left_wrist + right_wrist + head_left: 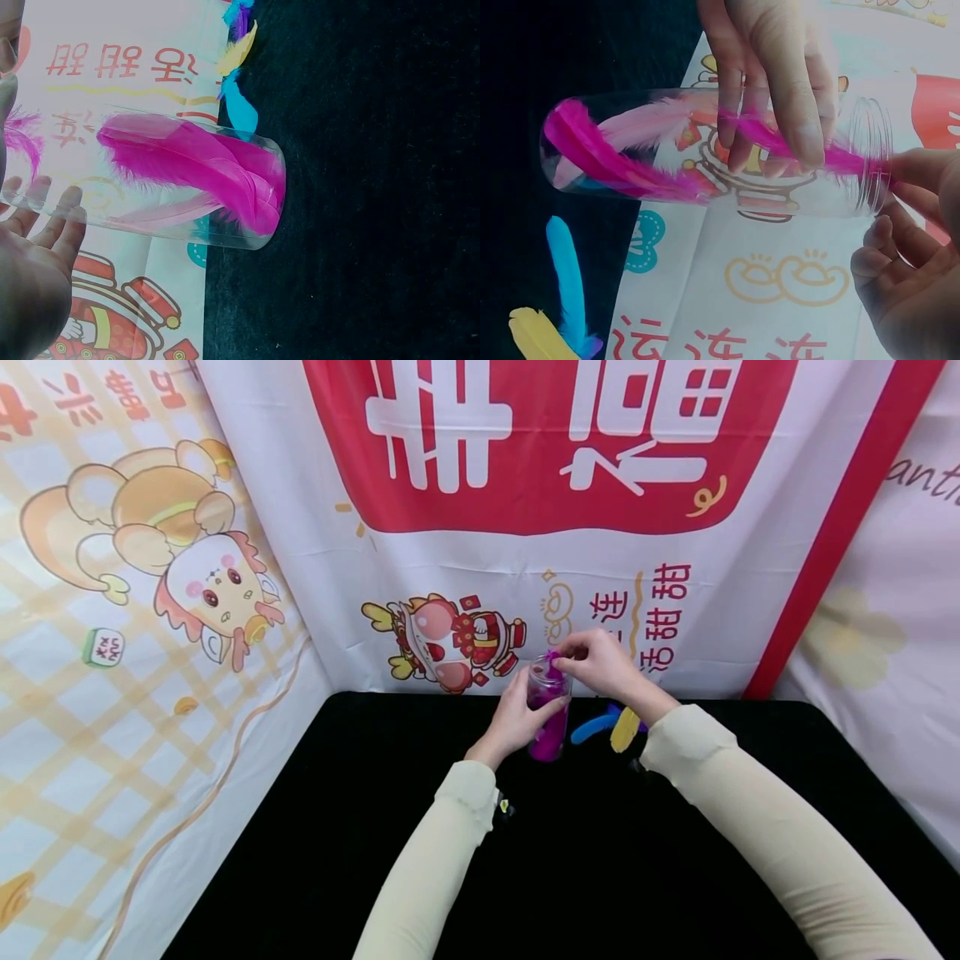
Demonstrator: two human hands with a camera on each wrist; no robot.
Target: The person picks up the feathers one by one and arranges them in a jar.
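Note:
A clear jar (720,196) stands upright on the black table, its threaded mouth at the top. Thumb and fingers of my left hand (517,714) are wrapped round its upper half. Inside, at the bottom, lie a curved magenta feather (592,142) and a pale pink feather (649,122), with a bit of blue behind them. Over the mouth, my right hand (600,667) pinches another magenta feather (844,162) by its upper end, and the rest of that feather reaches down into the jar, partly behind the left thumb in the right wrist view.
Beside the jar, to its right, lie a blue feather (594,727) and a yellow feather (625,730), with purple showing near them. The black tabletop (360,827) ends at a printed cloth backdrop (315,568) close behind the jar. Another printed cloth (75,710) hangs on the left.

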